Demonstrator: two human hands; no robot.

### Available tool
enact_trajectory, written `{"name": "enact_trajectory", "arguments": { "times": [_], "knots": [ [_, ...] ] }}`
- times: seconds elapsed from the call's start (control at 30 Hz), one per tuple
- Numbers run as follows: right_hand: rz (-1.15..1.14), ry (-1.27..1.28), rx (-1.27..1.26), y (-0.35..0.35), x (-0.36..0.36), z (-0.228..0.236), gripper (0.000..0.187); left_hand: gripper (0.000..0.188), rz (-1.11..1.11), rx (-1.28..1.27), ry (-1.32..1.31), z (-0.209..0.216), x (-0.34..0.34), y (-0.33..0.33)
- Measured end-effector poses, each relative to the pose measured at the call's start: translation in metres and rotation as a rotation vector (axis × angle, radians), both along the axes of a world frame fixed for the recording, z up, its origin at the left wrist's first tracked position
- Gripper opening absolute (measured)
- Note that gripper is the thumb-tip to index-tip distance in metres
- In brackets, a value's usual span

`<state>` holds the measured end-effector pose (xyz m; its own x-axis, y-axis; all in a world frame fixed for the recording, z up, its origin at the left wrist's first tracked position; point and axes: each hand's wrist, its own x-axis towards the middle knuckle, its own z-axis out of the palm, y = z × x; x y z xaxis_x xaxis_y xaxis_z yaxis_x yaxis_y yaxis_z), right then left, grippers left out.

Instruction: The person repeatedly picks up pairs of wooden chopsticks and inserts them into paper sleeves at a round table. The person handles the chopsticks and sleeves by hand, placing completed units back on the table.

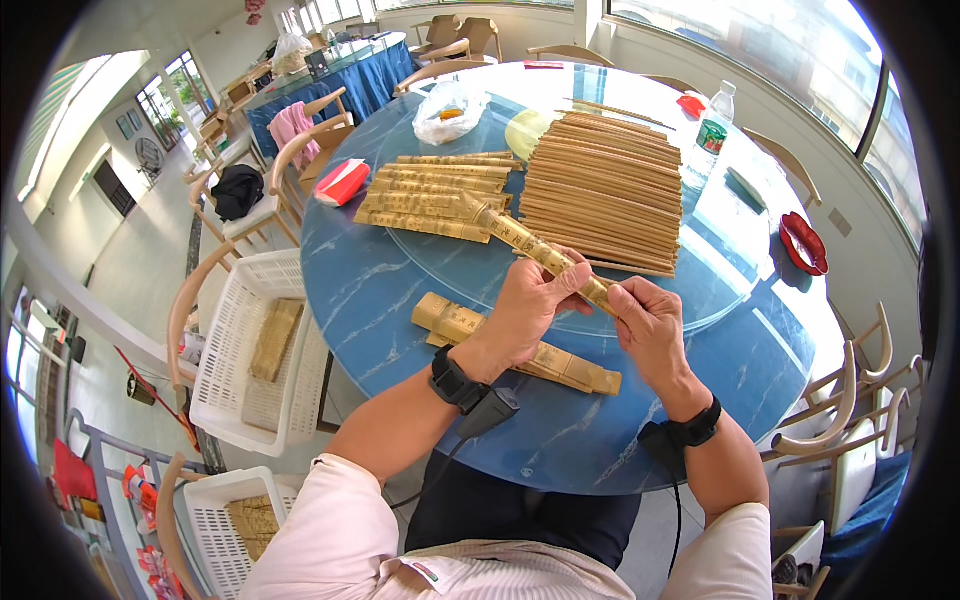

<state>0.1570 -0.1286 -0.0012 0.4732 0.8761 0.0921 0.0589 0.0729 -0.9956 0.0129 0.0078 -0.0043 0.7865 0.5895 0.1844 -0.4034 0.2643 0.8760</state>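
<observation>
gripping a slim gold sleeve (525,241) above a round blue table (350,300), the left hand (540,300) curls its fingers around the middle while the right hand (648,318) pinches the near end, seemingly to steady it. wooden sticks (600,195) lie side by side beyond, perhaps for easy reach; flat gold sleeves (452,318) lie partly hidden by the left hand.

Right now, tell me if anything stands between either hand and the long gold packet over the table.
Nothing visible does: the left hand and right hand both hold the long gold packet directly. Its far end overlaps the pile of gold packets in this view; whether they touch, I cannot tell.
</observation>
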Motion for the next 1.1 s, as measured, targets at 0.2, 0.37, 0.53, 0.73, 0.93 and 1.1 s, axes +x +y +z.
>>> {"name": "enact_trajectory", "arguments": {
  "times": [0.2,0.37,0.53,0.73,0.93,1.1],
  "knots": [
    [-0.057,-0.103,0.087,-0.002,0.004,0.015,0.023,0.026,0.301,-0.023,-0.114,0.01,-0.017,0.043],
    [-0.247,-0.086,0.248,-0.008,0.042,0.022,0.021,0.022,0.573,-0.083,-0.167,0.038,-0.048,0.13],
    [-0.224,-0.113,0.28,0.001,0.055,0.013,0.019,0.029,0.59,-0.087,-0.015,0.06,-0.046,0.207],
    [-0.313,-0.403,0.122,-0.004,0.077,0.019,0.019,0.026,0.37,-0.054,0.37,0.005,-0.079,0.207],
    [-0.317,-0.846,-0.097,-0.002,0.083,0.015,0.018,0.018,0.454,0.198,0.486,0.052,-0.113,0.098],
    [-0.252,-1.037,-0.305,-0.021,0.089,0.004,0.022,0.015,0.395,0.864,-0.083,0.119,-0.111,-0.044]
  ]
}}
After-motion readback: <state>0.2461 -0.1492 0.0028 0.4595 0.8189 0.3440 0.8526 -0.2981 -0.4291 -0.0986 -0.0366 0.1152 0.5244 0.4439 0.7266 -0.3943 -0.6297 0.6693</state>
